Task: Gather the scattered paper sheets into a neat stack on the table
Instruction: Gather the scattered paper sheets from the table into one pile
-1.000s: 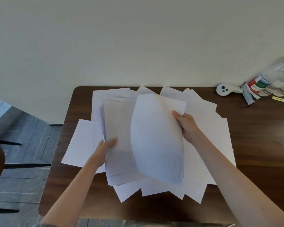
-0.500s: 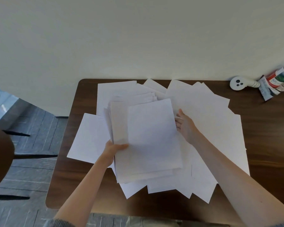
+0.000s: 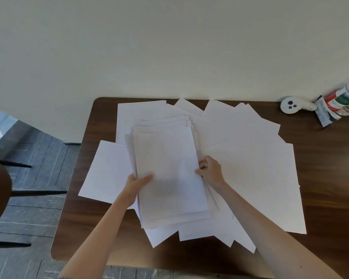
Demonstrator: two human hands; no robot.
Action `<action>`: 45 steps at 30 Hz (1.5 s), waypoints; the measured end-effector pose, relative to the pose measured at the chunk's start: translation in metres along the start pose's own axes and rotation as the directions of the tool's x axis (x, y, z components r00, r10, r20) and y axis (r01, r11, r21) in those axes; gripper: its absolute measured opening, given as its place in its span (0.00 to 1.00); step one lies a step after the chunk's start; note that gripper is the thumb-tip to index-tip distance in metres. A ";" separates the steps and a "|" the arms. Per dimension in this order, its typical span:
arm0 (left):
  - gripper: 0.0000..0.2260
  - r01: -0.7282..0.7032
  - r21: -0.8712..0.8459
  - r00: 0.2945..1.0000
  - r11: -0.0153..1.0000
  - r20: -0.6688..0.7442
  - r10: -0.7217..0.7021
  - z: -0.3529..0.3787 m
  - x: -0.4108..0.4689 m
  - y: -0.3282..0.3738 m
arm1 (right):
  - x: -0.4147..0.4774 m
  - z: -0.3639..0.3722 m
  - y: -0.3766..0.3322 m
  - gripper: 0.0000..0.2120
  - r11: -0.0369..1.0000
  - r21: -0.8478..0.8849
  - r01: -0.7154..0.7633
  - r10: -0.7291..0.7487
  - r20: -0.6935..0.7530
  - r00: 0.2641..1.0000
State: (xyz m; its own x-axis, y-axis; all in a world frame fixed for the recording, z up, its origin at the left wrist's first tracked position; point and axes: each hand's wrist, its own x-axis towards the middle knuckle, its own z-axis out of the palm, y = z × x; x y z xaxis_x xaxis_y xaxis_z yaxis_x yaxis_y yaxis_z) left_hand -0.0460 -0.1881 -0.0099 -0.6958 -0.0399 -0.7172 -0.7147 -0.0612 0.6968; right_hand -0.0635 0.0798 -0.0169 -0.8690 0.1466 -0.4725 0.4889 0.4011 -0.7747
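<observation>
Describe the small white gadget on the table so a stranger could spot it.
On the brown table, follow the far edge to its right end. Left of the bottle and wrapper lies the white gadget. Only it has a round head with three black dots.

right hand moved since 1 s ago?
Yes. Against the table, the right hand has shifted away from the far edge, toward the person, and now grips the right edge of the stack.

We see soft, even daylight; the dark brown wooden table (image 3: 326, 188) carries a faint sheen, the white paper sheets (image 3: 250, 158) cast weak shadows, and wide-angle distortion bends the edges.
</observation>
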 end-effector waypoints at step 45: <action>0.13 -0.277 0.150 0.953 0.949 0.167 0.252 0.065 -0.005 0.148 | 0.007 -0.137 0.069 0.26 0.989 -0.133 -0.062 0.006 -0.388 0.922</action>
State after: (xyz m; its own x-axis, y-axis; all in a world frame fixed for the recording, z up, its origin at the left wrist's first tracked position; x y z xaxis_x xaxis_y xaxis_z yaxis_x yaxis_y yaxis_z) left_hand -0.1527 -0.1319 0.0973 -0.8551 0.1131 -0.5060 -0.4965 0.1022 0.8620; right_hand -0.0462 0.2322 -0.0159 -0.8274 0.4885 -0.2770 0.5277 0.5078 -0.6809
